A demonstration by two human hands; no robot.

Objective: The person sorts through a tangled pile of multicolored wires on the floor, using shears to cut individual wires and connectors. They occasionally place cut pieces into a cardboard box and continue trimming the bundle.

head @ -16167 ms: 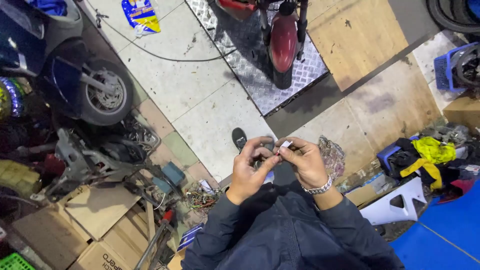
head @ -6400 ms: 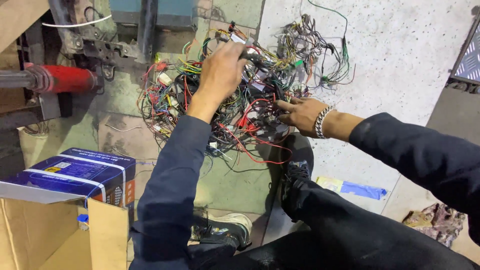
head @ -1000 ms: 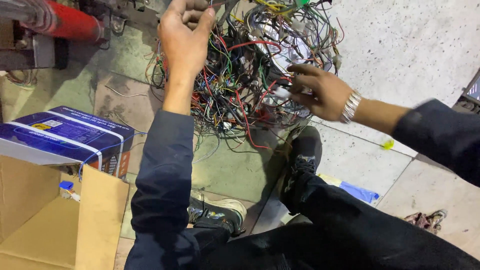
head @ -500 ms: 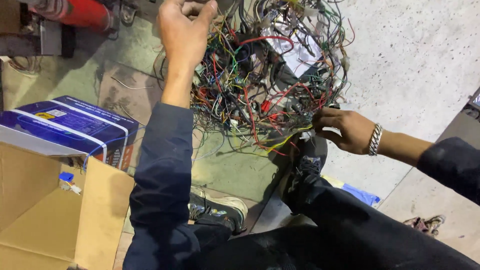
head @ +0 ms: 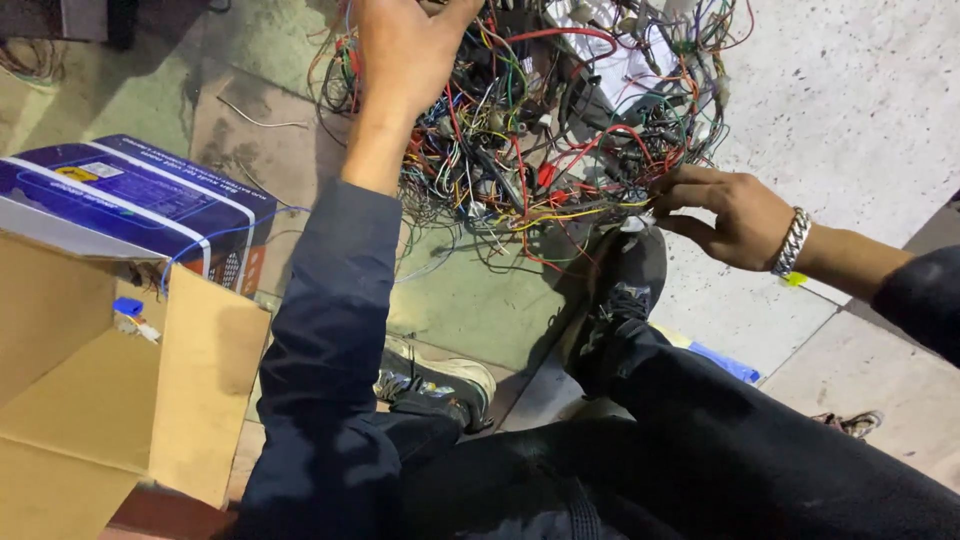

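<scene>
A big tangle of coloured wires [head: 560,130] with small connectors lies on the floor in front of me. My left hand [head: 405,50] reaches up into the tangle's top left part, fingers curled around a bunch of wires. My right hand [head: 725,212], with a metal bracelet on its wrist, pinches wires at the tangle's lower right edge, near a yellow strand. My dark shoe [head: 625,290] sits just below the tangle.
An open cardboard box [head: 110,400] stands at the lower left, with a small blue part on its flap. A blue and white carton [head: 130,200] lies behind it. My other shoe [head: 440,380] rests on the green floor. Pale concrete spreads to the right.
The view has moved closer and slightly left. My right hand slid down from the tangle's middle to its lower right edge. My left hand has stayed gripping the top.
</scene>
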